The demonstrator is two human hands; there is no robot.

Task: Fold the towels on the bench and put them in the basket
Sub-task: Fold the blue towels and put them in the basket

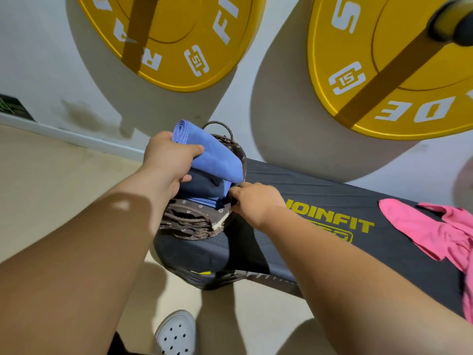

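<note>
A brown woven basket (194, 226) stands on the left end of the black bench (320, 196). My left hand (169, 160) grips a folded light blue towel (210, 152) and holds it tilted over the basket's mouth. Beneath it a folded dark navy towel (202, 188) lies inside the basket. My right hand (256, 201) pinches the basket's right rim beside the navy towel. A crumpled pink towel (435, 231) lies unfolded on the bench at the right.
Two yellow weight plates (184, 39) (384, 62) hang against the white wall behind the bench. The basket's handle (220, 126) arches up behind the blue towel. A white perforated shoe (176, 334) stands on the beige floor below.
</note>
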